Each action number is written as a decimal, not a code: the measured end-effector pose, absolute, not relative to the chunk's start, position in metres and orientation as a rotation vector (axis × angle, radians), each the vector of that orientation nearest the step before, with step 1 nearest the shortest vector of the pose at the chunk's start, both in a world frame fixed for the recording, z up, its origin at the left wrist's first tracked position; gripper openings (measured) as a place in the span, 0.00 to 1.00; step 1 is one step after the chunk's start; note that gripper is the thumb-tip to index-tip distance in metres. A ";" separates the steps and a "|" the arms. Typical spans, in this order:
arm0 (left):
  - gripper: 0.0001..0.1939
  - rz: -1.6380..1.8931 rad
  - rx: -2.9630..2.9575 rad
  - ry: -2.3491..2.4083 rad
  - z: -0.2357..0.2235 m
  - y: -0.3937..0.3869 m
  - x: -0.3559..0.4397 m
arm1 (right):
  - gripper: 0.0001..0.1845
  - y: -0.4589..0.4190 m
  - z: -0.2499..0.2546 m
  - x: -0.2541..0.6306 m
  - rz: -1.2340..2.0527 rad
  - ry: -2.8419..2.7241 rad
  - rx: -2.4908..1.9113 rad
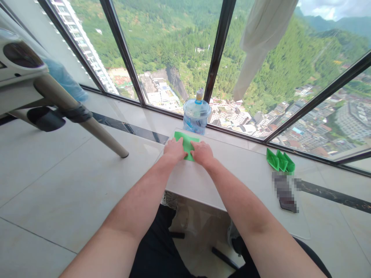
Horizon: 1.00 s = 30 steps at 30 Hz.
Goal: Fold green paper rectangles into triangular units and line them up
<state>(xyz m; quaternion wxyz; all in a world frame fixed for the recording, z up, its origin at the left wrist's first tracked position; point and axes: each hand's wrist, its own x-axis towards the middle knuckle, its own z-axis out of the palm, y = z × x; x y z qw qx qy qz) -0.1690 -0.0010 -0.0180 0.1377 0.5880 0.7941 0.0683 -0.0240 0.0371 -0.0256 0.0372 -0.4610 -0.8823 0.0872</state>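
A pale, smooth worktop [252, 170] lies beneath the left fingers [181, 141] and the right fingers [193, 144], with most of its surface reaching off to the right of them. Directly under the fingers, towards the worktop's left end, lies a green sheet [187, 139]. Well to the right of the fingers, by the far edge, three folded green pieces [281, 160] sit side by side, and just on the near side of these lies a dark, flat object [285, 193] blurred by pixels.

Two hands [174, 150] [203, 153], one green sheet [187, 143], three folded green pieces [281, 161], one bottle [196, 115]
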 end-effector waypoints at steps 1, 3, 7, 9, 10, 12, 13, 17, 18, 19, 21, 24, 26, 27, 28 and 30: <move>0.46 0.174 1.694 2.316 -0.017 -0.002 -0.168 | 0.22 0.037 -0.027 -0.024 0.284 -2.698 -1.409; 0.52 0.153 1.679 2.339 -0.016 -0.002 -0.167 | 0.24 0.037 -0.030 -0.025 0.320 -2.673 -1.411; 0.56 0.156 1.649 2.364 -0.016 -0.002 -0.167 | 0.27 0.038 -0.036 -0.027 0.390 -2.653 -1.423; 0.57 0.162 1.636 2.381 -0.016 -0.001 -0.167 | 0.27 0.038 -0.037 -0.028 0.398 -2.650 -1.416; 0.58 0.167 1.633 2.388 -0.016 -0.001 -0.167 | 0.26 0.038 -0.038 -0.028 0.394 -2.652 -1.407; 0.58 0.187 1.639 2.398 -0.016 -0.001 -0.167 | 0.25 0.037 -0.038 -0.028 0.379 -2.656 -1.386; 0.57 0.214 1.649 2.407 -0.015 -0.001 -0.167 | 0.24 0.037 -0.038 -0.027 0.372 -2.658 -1.375; 0.42 0.532 1.621 2.455 -0.013 0.003 -0.172 | 0.22 0.035 -0.038 -0.027 0.387 -2.637 -1.359; 0.38 0.648 1.574 2.453 -0.012 0.005 -0.174 | 0.23 0.034 -0.038 -0.026 0.404 -2.618 -1.354; 0.34 0.767 1.508 2.441 -0.012 0.008 -0.177 | 0.23 0.034 -0.038 -0.025 0.424 -2.584 -1.352; 0.31 0.957 1.310 2.376 -0.012 0.013 -0.181 | 0.24 0.035 -0.038 -0.020 0.469 -2.458 -1.369; 0.24 1.220 1.025 2.101 -0.012 0.022 -0.178 | 0.26 0.040 -0.036 -0.004 0.613 -2.148 -1.473; 0.17 1.346 0.865 1.867 -0.012 0.026 -0.169 | 0.26 0.044 -0.033 0.013 0.782 -1.898 -1.555; 0.14 1.389 0.793 1.756 -0.011 0.028 -0.162 | 0.26 0.045 -0.030 0.023 0.873 -1.762 -1.589; 0.13 1.418 0.729 1.654 -0.010 0.029 -0.154 | 0.26 0.045 -0.028 0.035 0.967 -1.626 -1.608; 0.13 1.423 0.637 1.481 -0.007 0.030 -0.137 | 0.27 0.043 -0.023 0.060 1.146 -1.384 -1.606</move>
